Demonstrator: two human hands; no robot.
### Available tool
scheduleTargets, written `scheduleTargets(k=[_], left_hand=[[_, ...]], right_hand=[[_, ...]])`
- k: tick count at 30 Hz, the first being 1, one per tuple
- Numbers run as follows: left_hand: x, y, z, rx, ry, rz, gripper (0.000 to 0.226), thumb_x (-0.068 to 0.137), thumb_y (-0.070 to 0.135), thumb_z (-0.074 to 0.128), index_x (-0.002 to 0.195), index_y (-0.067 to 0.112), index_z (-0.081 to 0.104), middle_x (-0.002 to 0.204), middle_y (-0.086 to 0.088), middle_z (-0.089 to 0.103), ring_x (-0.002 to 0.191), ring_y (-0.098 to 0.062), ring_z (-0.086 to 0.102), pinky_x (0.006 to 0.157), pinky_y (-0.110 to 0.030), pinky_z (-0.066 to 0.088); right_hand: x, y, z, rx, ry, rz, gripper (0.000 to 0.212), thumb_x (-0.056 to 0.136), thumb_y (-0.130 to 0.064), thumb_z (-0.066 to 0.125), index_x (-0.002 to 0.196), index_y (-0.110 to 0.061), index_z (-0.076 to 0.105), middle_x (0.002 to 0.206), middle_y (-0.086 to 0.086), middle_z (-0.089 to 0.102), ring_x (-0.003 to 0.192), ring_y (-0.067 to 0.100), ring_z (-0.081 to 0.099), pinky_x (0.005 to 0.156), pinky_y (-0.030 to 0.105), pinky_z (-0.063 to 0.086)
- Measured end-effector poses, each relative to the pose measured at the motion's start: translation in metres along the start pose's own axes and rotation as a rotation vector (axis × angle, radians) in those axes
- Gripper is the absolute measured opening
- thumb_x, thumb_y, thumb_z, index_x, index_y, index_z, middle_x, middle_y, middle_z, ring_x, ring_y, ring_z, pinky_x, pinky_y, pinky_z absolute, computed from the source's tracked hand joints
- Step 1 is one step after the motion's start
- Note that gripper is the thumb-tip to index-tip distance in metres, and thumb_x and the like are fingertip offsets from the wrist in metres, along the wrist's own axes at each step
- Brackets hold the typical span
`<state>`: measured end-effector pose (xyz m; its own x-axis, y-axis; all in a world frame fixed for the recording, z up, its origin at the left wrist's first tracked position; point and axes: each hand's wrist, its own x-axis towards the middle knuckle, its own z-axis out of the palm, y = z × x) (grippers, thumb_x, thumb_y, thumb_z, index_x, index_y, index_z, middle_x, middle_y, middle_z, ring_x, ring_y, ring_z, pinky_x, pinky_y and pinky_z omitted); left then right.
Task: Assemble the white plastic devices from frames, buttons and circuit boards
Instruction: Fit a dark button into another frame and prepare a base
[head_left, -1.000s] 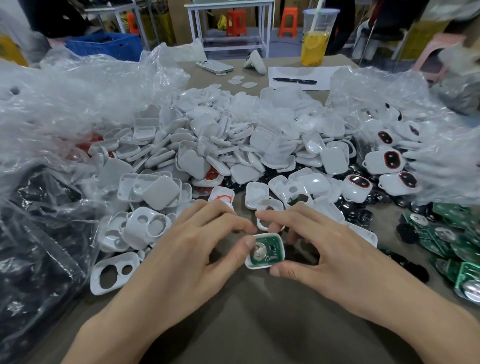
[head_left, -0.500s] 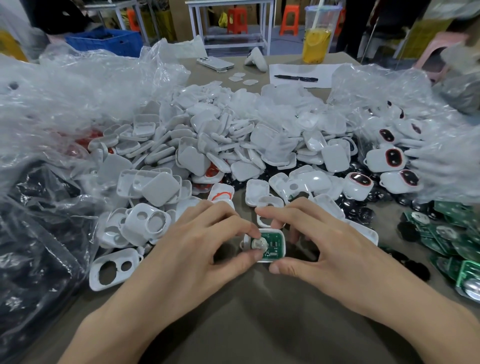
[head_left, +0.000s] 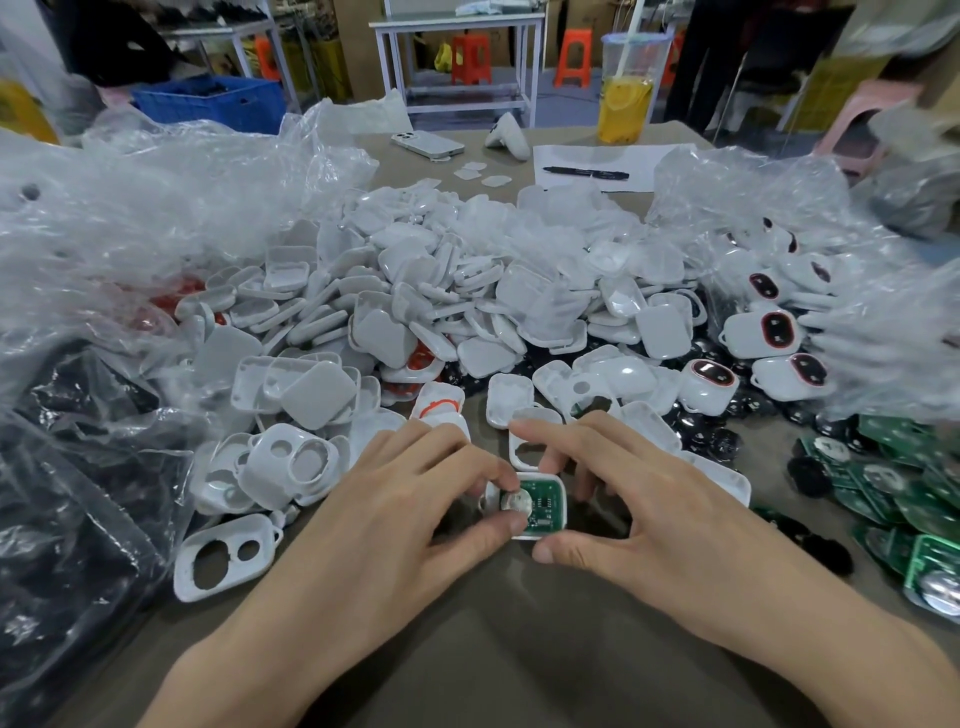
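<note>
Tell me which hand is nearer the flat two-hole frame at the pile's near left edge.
Left. The left hand sits just right of the two-hole frame; the right hand is farther right, across the device both hold.

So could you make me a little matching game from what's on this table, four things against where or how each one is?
Things:
1 pen
2 drink cup
3 loose circuit boards
4 half-built device

States:
A green, heaped at the right
B pinched between left hand and right hand
C lying on white paper
D holds yellow liquid

Pairs: 1-C, 2-D, 3-A, 4-B.
</note>
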<state>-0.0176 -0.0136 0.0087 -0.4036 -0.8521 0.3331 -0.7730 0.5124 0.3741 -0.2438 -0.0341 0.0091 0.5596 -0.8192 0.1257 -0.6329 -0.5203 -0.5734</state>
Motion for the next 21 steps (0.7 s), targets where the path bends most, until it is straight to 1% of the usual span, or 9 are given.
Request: scheduleTargets(k=[3,5,7,9,12,14,16,18,21], left_hand=[[0.0,-0.001,0.0,0.006,0.025,-0.004,0.028,0.095,0.056,0.051,0.105,0.034,0.065,0.089,0.02,0.053,0.09,-0.002,0.049,0.084,-0.024,0.039],[0.0,-0.003,-0.001,0.021,0.082,-0.033,0.027,0.096,0.055,0.049,0.105,0.034,0.064,0.09,0.022,0.052,0.09,-0.003,0.049,0.083,-0.026,0.04],[0.0,-0.006,-0.003,0.043,0.162,-0.1,0.028,0.096,0.053,0.047,0.104,0.032,0.065,0.089,0.023,0.051,0.088,-0.005,0.048,0.082,-0.026,0.039],[0.0,-0.01,-0.004,0.07,0.215,-0.19,0.035,0.094,0.054,0.045,0.105,0.03,0.067,0.091,0.02,0.055,0.092,-0.008,0.048,0.084,-0.028,0.039],[0.0,-0.013,-0.004,0.14,0.17,-0.281,0.044,0.089,0.059,0.041,0.107,0.03,0.068,0.104,0.016,0.06,0.102,-0.012,0.046,0.087,-0.031,0.036],[0.0,-0.014,-0.003,0.171,0.137,-0.29,0.041,0.087,0.059,0.046,0.108,0.031,0.068,0.112,0.016,0.061,0.106,-0.012,0.045,0.086,-0.03,0.03],[0.0,-0.015,-0.001,0.196,0.122,-0.28,0.037,0.087,0.056,0.054,0.11,0.032,0.068,0.117,0.017,0.062,0.109,-0.012,0.045,0.086,-0.03,0.028],[0.0,-0.017,0.0,0.201,0.118,-0.27,0.033,0.087,0.051,0.058,0.111,0.033,0.068,0.118,0.019,0.063,0.111,-0.011,0.045,0.088,-0.03,0.028],[0.001,-0.017,0.001,0.21,0.144,-0.262,0.021,0.092,0.044,0.066,0.109,0.032,0.068,0.114,0.017,0.066,0.11,-0.011,0.046,0.087,-0.029,0.027]], right_hand=[[0.0,0.0,0.0,-0.012,0.003,-0.001,0.074,0.081,-0.055,0.069,0.139,-0.064,0.024,0.116,-0.027,0.045,0.105,-0.004,0.048,0.084,0.006,0.037],[-0.001,0.001,0.0,-0.023,0.007,0.007,0.074,0.08,-0.059,0.066,0.139,-0.067,0.021,0.118,-0.026,0.047,0.108,-0.003,0.049,0.089,0.009,0.037],[-0.001,0.001,0.0,-0.026,0.01,0.009,0.072,0.079,-0.062,0.062,0.139,-0.067,0.021,0.119,-0.027,0.049,0.111,-0.001,0.049,0.093,0.01,0.036],[-0.002,0.002,0.0,-0.033,0.009,0.002,0.072,0.079,-0.062,0.061,0.139,-0.067,0.022,0.12,-0.027,0.05,0.112,0.002,0.049,0.094,0.01,0.034],[-0.002,0.002,0.0,-0.023,-0.019,0.007,0.074,0.076,-0.068,0.063,0.139,-0.067,0.023,0.123,-0.028,0.049,0.116,0.0,0.047,0.096,0.006,0.031],[-0.002,0.003,-0.001,0.021,-0.016,0.021,0.075,0.073,-0.074,0.062,0.138,-0.067,0.025,0.125,-0.03,0.048,0.116,-0.003,0.046,0.093,0.004,0.03],[-0.003,0.004,-0.002,0.05,0.008,0.032,0.068,0.077,-0.079,0.055,0.138,-0.065,0.028,0.126,-0.031,0.049,0.115,-0.004,0.048,0.091,0.003,0.031],[-0.002,0.005,-0.002,0.051,0.044,0.035,0.056,0.086,-0.075,0.048,0.139,-0.061,0.033,0.123,-0.03,0.052,0.113,-0.003,0.051,0.089,0.003,0.033],[-0.001,0.004,-0.002,0.055,0.072,0.061,0.052,0.089,-0.071,0.046,0.139,-0.058,0.038,0.119,-0.031,0.054,0.111,-0.003,0.054,0.087,0.003,0.034]])
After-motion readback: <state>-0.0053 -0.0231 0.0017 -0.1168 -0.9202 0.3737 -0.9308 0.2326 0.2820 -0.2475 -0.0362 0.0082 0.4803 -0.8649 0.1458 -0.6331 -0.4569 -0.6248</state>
